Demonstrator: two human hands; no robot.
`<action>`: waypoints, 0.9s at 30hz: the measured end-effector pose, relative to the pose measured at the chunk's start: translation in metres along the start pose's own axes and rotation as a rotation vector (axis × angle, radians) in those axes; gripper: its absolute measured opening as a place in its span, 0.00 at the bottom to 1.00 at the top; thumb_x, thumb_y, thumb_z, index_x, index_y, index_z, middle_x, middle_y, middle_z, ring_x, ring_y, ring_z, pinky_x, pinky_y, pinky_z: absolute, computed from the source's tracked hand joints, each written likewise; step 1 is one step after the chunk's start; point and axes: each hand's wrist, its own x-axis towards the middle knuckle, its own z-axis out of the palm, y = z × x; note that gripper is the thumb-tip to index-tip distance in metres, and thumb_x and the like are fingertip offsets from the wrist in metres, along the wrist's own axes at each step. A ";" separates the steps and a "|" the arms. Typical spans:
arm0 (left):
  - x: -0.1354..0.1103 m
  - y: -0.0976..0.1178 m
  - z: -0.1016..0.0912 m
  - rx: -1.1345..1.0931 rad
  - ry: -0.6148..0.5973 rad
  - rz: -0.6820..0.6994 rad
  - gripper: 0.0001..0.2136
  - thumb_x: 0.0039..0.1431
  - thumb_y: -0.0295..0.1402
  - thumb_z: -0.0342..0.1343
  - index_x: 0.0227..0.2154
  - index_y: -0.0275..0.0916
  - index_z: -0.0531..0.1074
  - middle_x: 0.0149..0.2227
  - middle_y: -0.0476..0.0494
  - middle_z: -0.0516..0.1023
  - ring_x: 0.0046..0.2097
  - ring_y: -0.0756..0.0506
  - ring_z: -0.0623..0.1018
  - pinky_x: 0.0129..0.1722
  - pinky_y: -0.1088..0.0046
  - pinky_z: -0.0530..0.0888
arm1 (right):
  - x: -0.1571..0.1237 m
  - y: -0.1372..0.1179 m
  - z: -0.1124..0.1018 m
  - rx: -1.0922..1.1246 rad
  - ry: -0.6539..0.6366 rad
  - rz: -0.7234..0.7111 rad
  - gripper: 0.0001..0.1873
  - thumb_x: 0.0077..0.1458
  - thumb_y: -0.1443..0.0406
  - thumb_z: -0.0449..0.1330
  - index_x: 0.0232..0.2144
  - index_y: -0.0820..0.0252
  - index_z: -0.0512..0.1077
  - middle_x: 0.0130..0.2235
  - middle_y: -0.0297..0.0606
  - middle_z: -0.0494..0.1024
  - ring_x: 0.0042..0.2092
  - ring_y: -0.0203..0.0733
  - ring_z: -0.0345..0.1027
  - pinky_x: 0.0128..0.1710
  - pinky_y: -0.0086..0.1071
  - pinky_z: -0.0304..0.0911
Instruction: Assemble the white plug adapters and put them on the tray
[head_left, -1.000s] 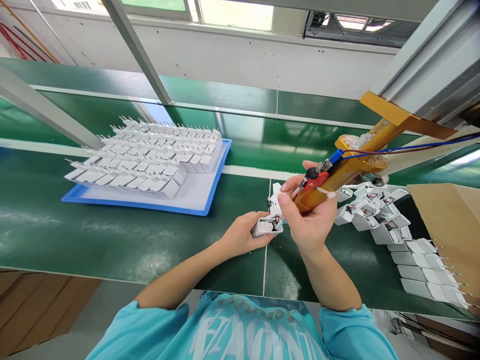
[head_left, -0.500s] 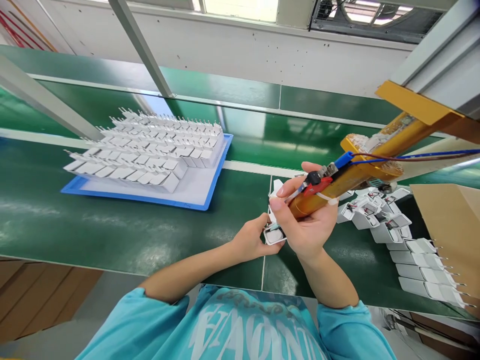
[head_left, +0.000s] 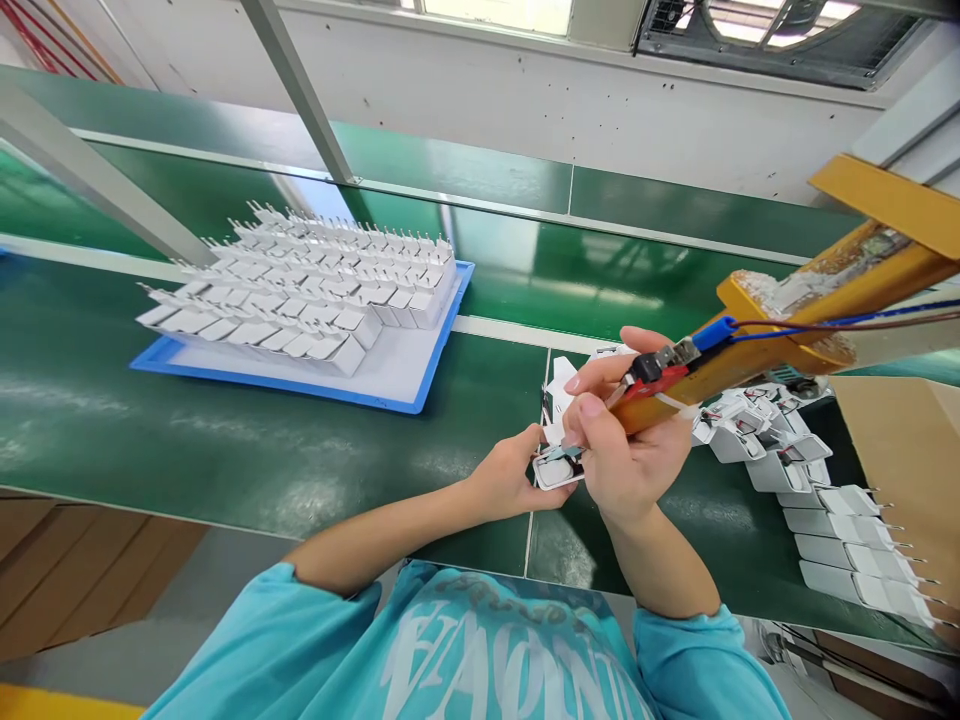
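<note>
Two bare hands meet around one small white casing [head_left: 555,484], gripped low in the fingers of the left hand [head_left: 499,485], which are curled closed with digits on its near and far sides. Just right of and above those fingers, the right hand [head_left: 637,460] is wrapped around an orange-yellow tool [head_left: 705,385], thumb and forefinger drawn close together near its front end; whether they also pinch a small part cannot be told, as they hide the tip. Compared with a second ago, both hands and the casing sit a little further right along the bench, and the casing's open mouth is turned so that a pale block [head_left: 556,470] inside shows more plainly. That suggests the work has shifted to another spot at the mouth, with the piece still in hand. Directly beyond the fingertips stands a white flap [head_left: 560,385]. Further out, right of the right fingers, lie a jumble of white casings [head_left: 772,430] and a neat row of casings [head_left: 847,550]; well left of the left fingers, a blue-rimmed tray [head_left: 411,406] bears ranks of pinned casings [head_left: 300,300], seemingly unchanged.
</note>
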 end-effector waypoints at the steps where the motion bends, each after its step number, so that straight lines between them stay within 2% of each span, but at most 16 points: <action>1: 0.000 0.000 0.000 0.006 0.004 -0.003 0.16 0.45 0.38 0.64 0.35 0.37 0.69 0.30 0.46 0.79 0.33 0.44 0.80 0.34 0.72 0.77 | 0.000 0.000 0.000 0.001 0.000 0.007 0.12 0.56 0.72 0.57 0.42 0.53 0.66 0.34 0.30 0.72 0.28 0.33 0.69 0.34 0.36 0.74; 7: 0.003 0.001 -0.002 0.004 -0.048 -0.023 0.16 0.48 0.38 0.62 0.39 0.38 0.69 0.34 0.46 0.80 0.35 0.44 0.80 0.36 0.71 0.75 | 0.005 0.006 -0.002 0.023 -0.009 -0.035 0.15 0.55 0.64 0.61 0.45 0.52 0.65 0.33 0.30 0.70 0.25 0.33 0.67 0.32 0.36 0.73; 10: 0.008 -0.002 -0.009 0.074 -0.042 -0.106 0.14 0.49 0.39 0.62 0.37 0.40 0.68 0.30 0.50 0.78 0.30 0.47 0.77 0.31 0.74 0.73 | 0.008 0.011 -0.006 0.058 0.004 -0.009 0.14 0.55 0.59 0.60 0.44 0.51 0.65 0.33 0.31 0.71 0.24 0.33 0.66 0.28 0.35 0.71; 13: 0.014 -0.008 -0.023 0.111 -0.016 -0.203 0.13 0.51 0.41 0.60 0.33 0.39 0.67 0.25 0.54 0.72 0.25 0.50 0.72 0.26 0.77 0.68 | 0.010 0.013 -0.008 0.039 0.046 0.017 0.11 0.56 0.60 0.58 0.42 0.52 0.64 0.32 0.29 0.72 0.20 0.29 0.61 0.21 0.30 0.66; 16: 0.017 -0.013 -0.037 -0.006 -0.059 -0.221 0.14 0.52 0.42 0.59 0.35 0.38 0.68 0.25 0.54 0.71 0.26 0.51 0.70 0.25 0.79 0.65 | 0.014 0.012 -0.009 0.015 0.087 0.055 0.08 0.57 0.64 0.57 0.39 0.52 0.63 0.33 0.28 0.73 0.18 0.26 0.58 0.16 0.25 0.59; 20: 0.017 -0.014 -0.047 -0.224 -0.142 -0.245 0.16 0.53 0.45 0.59 0.36 0.36 0.68 0.26 0.53 0.70 0.26 0.51 0.69 0.26 0.78 0.64 | 0.018 0.014 -0.010 -0.019 0.133 0.063 0.13 0.54 0.66 0.61 0.40 0.52 0.62 0.32 0.27 0.74 0.19 0.26 0.61 0.20 0.26 0.62; 27: 0.017 -0.015 -0.050 -0.394 -0.191 -0.264 0.20 0.50 0.49 0.62 0.34 0.36 0.68 0.27 0.52 0.69 0.27 0.52 0.68 0.26 0.78 0.64 | 0.020 0.018 -0.012 -0.112 0.133 0.057 0.17 0.54 0.57 0.64 0.39 0.52 0.61 0.28 0.26 0.72 0.25 0.33 0.70 0.28 0.32 0.70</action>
